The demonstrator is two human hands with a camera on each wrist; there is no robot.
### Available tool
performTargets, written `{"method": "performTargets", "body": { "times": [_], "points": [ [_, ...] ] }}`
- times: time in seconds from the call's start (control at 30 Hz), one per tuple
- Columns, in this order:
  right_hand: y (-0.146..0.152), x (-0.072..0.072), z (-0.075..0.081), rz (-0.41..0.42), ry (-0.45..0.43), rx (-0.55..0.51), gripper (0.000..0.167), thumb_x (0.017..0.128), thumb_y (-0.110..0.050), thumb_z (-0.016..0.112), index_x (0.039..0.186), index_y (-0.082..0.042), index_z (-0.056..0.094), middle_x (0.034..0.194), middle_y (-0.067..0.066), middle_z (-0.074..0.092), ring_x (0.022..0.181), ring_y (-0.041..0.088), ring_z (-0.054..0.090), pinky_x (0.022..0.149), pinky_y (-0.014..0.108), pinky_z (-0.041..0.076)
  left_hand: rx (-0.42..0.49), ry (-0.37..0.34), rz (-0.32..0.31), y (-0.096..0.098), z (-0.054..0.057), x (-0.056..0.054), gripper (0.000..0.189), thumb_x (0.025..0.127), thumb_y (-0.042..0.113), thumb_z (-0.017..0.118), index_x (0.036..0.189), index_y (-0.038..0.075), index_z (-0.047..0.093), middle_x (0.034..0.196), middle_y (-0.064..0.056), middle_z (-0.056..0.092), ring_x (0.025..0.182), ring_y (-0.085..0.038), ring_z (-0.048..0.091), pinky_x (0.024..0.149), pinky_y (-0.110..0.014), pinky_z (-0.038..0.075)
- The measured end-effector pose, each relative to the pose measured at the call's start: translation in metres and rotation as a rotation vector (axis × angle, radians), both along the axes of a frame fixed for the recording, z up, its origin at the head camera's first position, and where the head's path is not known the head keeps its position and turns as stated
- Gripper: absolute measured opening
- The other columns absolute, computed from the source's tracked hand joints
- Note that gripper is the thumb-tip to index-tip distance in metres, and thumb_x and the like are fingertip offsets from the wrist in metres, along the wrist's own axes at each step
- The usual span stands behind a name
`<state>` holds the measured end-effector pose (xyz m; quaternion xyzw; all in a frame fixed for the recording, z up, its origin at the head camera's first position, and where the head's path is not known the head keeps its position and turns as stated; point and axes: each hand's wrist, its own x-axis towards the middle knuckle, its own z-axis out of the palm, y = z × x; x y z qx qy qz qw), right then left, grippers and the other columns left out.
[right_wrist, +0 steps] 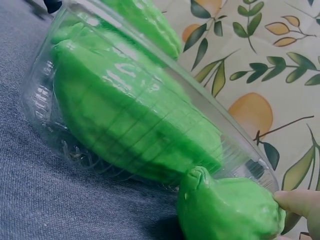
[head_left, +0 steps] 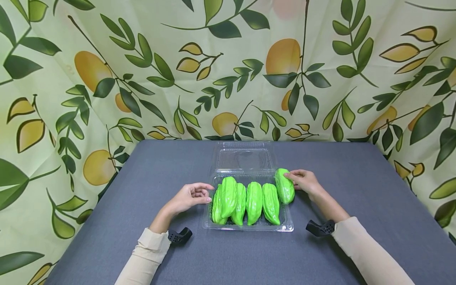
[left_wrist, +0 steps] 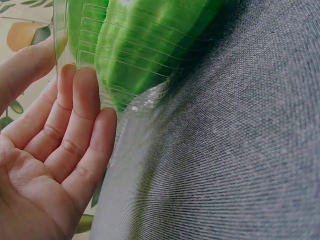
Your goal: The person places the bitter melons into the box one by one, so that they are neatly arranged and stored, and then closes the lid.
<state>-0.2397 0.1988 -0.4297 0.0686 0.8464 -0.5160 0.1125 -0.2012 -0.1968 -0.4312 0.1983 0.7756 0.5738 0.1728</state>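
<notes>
My right hand (head_left: 303,182) pinches the far part of a bright green bitter melon (head_left: 285,190) between thumb and fingers. That melon overlaps the right rim of a clear plastic box (head_left: 246,228). In the right wrist view, the held melon (right_wrist: 225,210) shows near the box wall, the thumb (right_wrist: 300,202) on one end. Several more bitter melons (head_left: 254,204) lie side by side inside, one resting on others at the left. My left hand (head_left: 192,196), fingers extended, touches the box's left side; its fingertips (left_wrist: 86,82) meet the ribbed wall in the left wrist view.
The hinged clear lid (head_left: 246,156) lies folded back behind the box. Everything stands on a grey cloth-covered table (head_left: 171,162), with a leaf-and-fruit patterned curtain (head_left: 224,79) at its back and sides. Black wrist mounts (head_left: 179,236) sit below both hands.
</notes>
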Motion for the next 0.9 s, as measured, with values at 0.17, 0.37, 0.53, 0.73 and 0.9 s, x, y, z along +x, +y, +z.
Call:
{"method": "performTargets", "body": {
  "times": [0.17, 0.37, 0.53, 0.73, 0.9],
  "points": [
    [0.003, 0.000, 0.000, -0.004, 0.007, -0.021, 0.059, 0.095, -0.033, 0.060, 0.131, 0.013, 0.048, 0.117, 0.018, 0.059, 0.076, -0.001, 0.056, 0.069, 0.012, 0.053, 0.005, -0.003, 0.000, 0.000, 0.000, 0.000, 0.046, 0.087, 0.009, 0.070, 0.125, -0.011, 0.054, 0.087, 0.004, 0.060, 0.076, 0.000, 0.061, 0.073, -0.016, 0.054],
    [0.008, 0.002, -0.001, 0.004, 0.018, -0.044, 0.060, 0.096, -0.030, 0.058, 0.133, 0.015, 0.044, 0.119, 0.020, 0.058, 0.080, 0.002, 0.054, 0.070, 0.013, 0.054, -0.009, -0.001, 0.007, 0.000, 0.000, 0.000, 0.046, 0.086, 0.009, 0.070, 0.124, -0.011, 0.054, 0.087, 0.005, 0.060, 0.075, 0.000, 0.061, 0.072, -0.018, 0.054],
    [0.013, 0.004, 0.002, 0.007, -0.003, -0.085, 0.063, 0.097, -0.032, 0.055, 0.137, 0.014, 0.040, 0.123, 0.019, 0.053, 0.088, 0.006, 0.053, 0.072, 0.015, 0.055, -0.007, 0.000, 0.006, 0.001, 0.001, 0.000, 0.044, 0.087, 0.007, 0.069, 0.124, -0.012, 0.054, 0.087, 0.005, 0.060, 0.076, 0.001, 0.061, 0.073, -0.017, 0.054],
    [0.018, 0.005, 0.007, 0.000, -0.034, -0.120, 0.066, 0.097, -0.035, 0.054, 0.140, 0.012, 0.035, 0.124, 0.015, 0.051, 0.092, 0.006, 0.052, 0.075, 0.015, 0.055, 0.005, -0.007, 0.002, 0.000, 0.001, 0.000, 0.046, 0.087, 0.009, 0.070, 0.125, -0.012, 0.053, 0.087, 0.004, 0.060, 0.076, 0.001, 0.062, 0.074, -0.017, 0.055],
    [0.022, 0.007, 0.012, -0.003, -0.045, -0.155, 0.069, 0.097, -0.036, 0.054, 0.143, 0.011, 0.033, 0.113, 0.003, 0.054, 0.086, -0.002, 0.053, 0.074, 0.015, 0.055, -0.001, 0.000, 0.003, 0.001, 0.001, 0.000, 0.045, 0.087, 0.007, 0.069, 0.124, -0.012, 0.053, 0.087, 0.004, 0.060, 0.076, 0.001, 0.061, 0.074, -0.017, 0.054]
  ]
}}
